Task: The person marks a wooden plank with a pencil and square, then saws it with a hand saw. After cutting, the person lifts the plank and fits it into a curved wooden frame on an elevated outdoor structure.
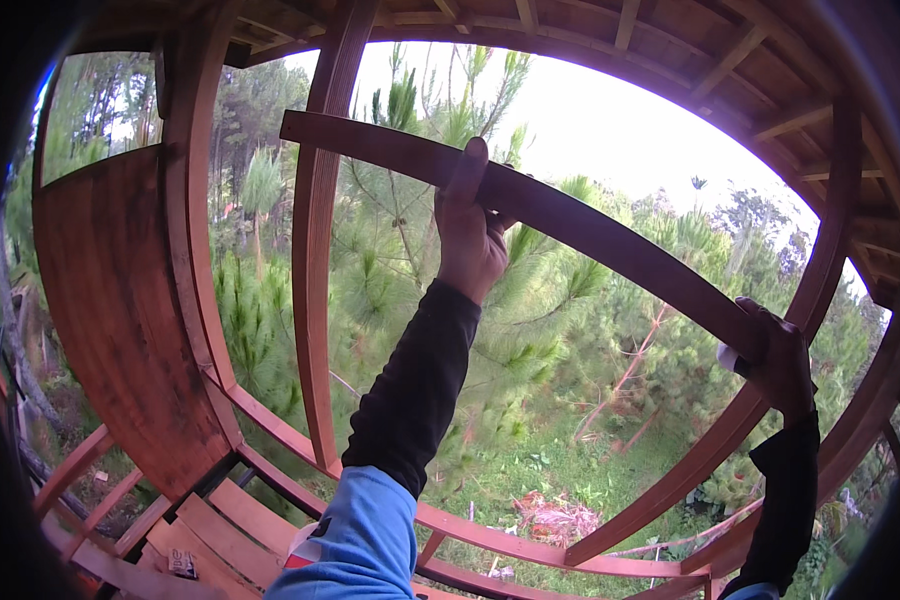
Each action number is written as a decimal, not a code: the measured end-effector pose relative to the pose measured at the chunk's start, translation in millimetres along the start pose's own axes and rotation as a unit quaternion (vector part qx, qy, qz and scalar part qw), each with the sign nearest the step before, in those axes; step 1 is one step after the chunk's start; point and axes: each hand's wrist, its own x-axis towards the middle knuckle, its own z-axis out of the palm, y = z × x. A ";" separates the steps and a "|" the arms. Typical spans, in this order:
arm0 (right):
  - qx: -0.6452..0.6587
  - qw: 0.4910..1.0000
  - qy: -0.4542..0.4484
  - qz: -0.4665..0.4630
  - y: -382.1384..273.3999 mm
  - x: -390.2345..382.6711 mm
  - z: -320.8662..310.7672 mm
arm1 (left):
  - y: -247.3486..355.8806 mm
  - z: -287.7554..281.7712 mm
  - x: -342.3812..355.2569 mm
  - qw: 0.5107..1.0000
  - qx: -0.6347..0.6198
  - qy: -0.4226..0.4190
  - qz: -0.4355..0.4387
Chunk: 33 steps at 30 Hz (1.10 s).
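Note:
A long reddish-brown wooden board (590, 236) is held up across the opening between two upright posts. It slopes down to the right in the picture, and its left end overlaps the left post (318, 260). My left hand (473, 235) grips the board left of its middle, thumb on the near face and the fingers partly hidden behind it. With my right hand (785, 365) I hold the right end, beside the right post (820, 265). Something small and white (728, 356) shows at the board's lower edge by the right fingers; its kind cannot be made out.
Low wooden rails (500, 543) run along the opening's foot. At left stands a wooden wall panel (120, 320), above slatted boards (235, 530) with a small packet (181, 563) on them. Roof rafters (730, 60) pass overhead. Pine trees and grass lie outside.

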 end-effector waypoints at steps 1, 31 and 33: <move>-0.004 1.000 -0.007 0.028 -11.3 -9.1 4.9 | 0.9 -4.1 -9.3 1.000 -0.006 0.014 0.004; -0.075 0.997 -0.001 -0.008 45.1 6.4 50.6 | -48.5 -68.2 21.8 0.998 -0.025 0.048 -0.024; -0.057 0.998 -0.032 0.010 33.1 12.7 41.8 | -35.3 -78.9 34.3 0.999 -0.009 0.032 -0.021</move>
